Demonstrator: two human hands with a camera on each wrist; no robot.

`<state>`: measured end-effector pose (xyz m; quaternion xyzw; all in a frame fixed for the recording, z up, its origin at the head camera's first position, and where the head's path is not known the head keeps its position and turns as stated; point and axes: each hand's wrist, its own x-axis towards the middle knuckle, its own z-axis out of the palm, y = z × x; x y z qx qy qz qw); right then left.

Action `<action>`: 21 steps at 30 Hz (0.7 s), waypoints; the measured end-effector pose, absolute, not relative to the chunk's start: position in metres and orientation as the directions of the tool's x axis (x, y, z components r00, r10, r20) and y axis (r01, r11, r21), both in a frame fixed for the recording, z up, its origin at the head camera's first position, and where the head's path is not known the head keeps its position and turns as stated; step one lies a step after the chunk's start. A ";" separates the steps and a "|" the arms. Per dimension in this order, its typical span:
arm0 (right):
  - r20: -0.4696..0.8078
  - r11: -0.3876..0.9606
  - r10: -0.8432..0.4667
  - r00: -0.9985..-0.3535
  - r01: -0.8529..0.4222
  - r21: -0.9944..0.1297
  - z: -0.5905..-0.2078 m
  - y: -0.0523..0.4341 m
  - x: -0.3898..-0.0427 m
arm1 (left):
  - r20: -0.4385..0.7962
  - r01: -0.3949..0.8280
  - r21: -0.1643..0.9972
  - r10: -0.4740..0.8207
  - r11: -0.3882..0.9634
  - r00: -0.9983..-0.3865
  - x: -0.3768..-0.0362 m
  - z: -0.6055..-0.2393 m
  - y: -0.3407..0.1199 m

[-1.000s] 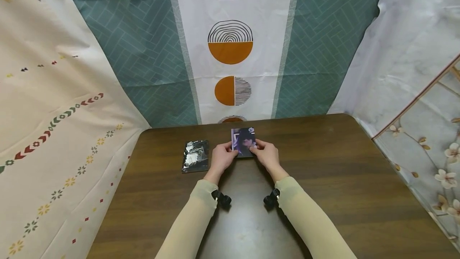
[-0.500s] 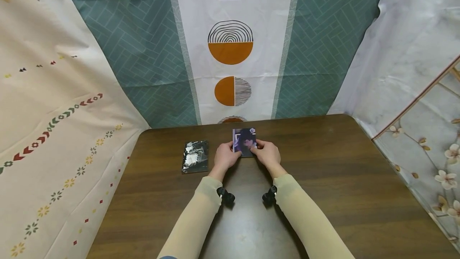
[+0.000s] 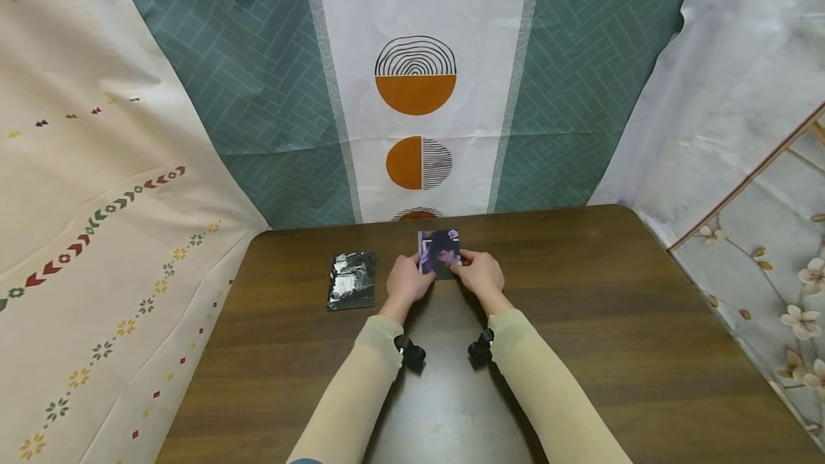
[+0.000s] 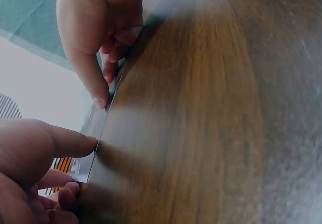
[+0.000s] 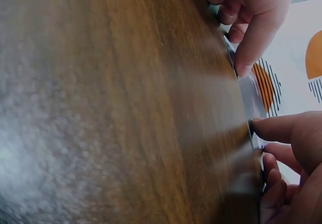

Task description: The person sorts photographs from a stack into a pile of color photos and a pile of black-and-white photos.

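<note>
Both hands hold a thin photo card (image 3: 440,245) with a purple-toned picture, near the far edge of the table. My left hand (image 3: 407,279) pinches its left side, thumb over the lower left corner. On the right side my right hand (image 3: 483,274) grips it the same way, its thumb on the picture. In the left wrist view the photo card (image 4: 86,163) appears almost edge-on, close over the wood. The right wrist view shows both thumbs along the near edge of the photo card (image 5: 247,95). Fingers behind the card are partly hidden.
A black, shiny flat packet (image 3: 351,281) with glare on it lies left of the left hand. The brown wooden table (image 3: 580,321) reaches back to a patterned cloth (image 3: 264,92). Light-coloured cloths hang at both sides.
Both hands and the photo card have shifted very slightly to the right; the left thumb sits a little further in over the card's lower edge. The black packet stays in place.
</note>
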<state>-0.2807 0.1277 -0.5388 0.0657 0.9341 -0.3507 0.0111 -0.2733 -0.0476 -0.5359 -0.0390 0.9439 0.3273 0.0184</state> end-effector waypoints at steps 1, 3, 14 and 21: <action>-0.064 0.748 0.112 -0.992 0.127 -0.652 -0.538 0.128 -0.281 | -0.060 -0.084 0.614 -0.060 0.785 -0.996 -0.273 -0.535 -0.048; -0.062 0.753 0.108 -0.992 0.123 -0.647 -0.538 0.128 -0.281 | -0.067 -0.086 0.611 -0.057 0.787 -0.996 -0.272 -0.534 -0.048; -0.067 0.784 0.077 -0.995 0.101 -0.612 -0.538 0.132 -0.281 | -0.064 -0.081 0.588 -0.054 0.805 -0.996 -0.271 -0.538 -0.050; -0.061 0.789 0.070 -0.996 0.093 -0.608 -0.541 0.134 -0.281 | -0.050 -0.061 0.589 -0.039 0.806 -0.998 -0.270 -0.539 -0.051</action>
